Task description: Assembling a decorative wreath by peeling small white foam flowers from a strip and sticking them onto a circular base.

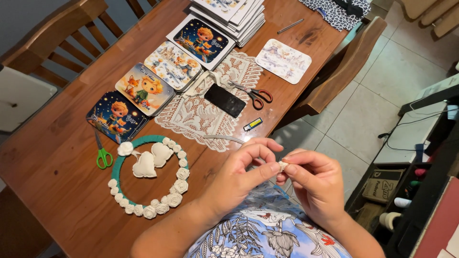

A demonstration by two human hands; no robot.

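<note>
Small white fabric rosette point(283, 165) pinched between left hand point(244, 174) and right hand point(313, 184) fingertips, off the wooden worktop point(57, 157) edge; teal ring wreath point(149, 176), soft rosettes, puffy hearts nearby.

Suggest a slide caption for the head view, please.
Both hands pinch a small white piece beside a rose-trimmed green wreath.

Soft, even daylight; the wooden worktop point(57, 162) shows a mild sheen, shadows are faint, the focus is sharp, and the edges bend slightly.
</note>
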